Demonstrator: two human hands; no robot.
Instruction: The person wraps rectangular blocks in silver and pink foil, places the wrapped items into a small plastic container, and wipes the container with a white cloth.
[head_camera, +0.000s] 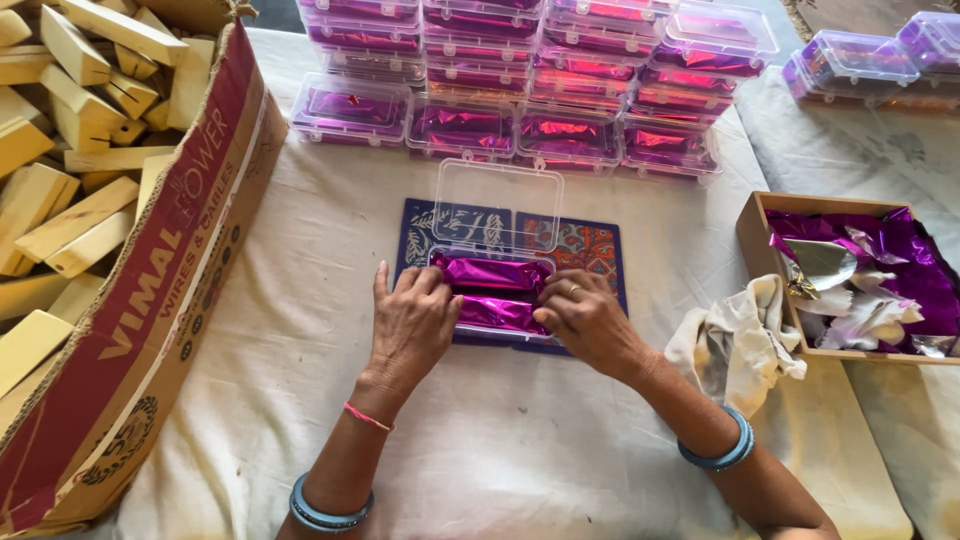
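Note:
A clear plastic box (497, 235) lies in the middle of the table with its lid standing open. Shiny magenta foil (492, 272) lines its inside. My left hand (412, 325) rests on the box's left side with fingers pressing on the foil. At the right side, my right hand (585, 318) does the same, fingers bent onto the foil. The box sits on a dark blue patterned mat (590, 243).
Several closed clear boxes with magenta foil (520, 130) are stacked at the back. A cardboard carton of wooden blocks (85, 180) stands at the left. At the right are a wooden tray of foil sheets (880, 270) and a crumpled cloth (735, 340).

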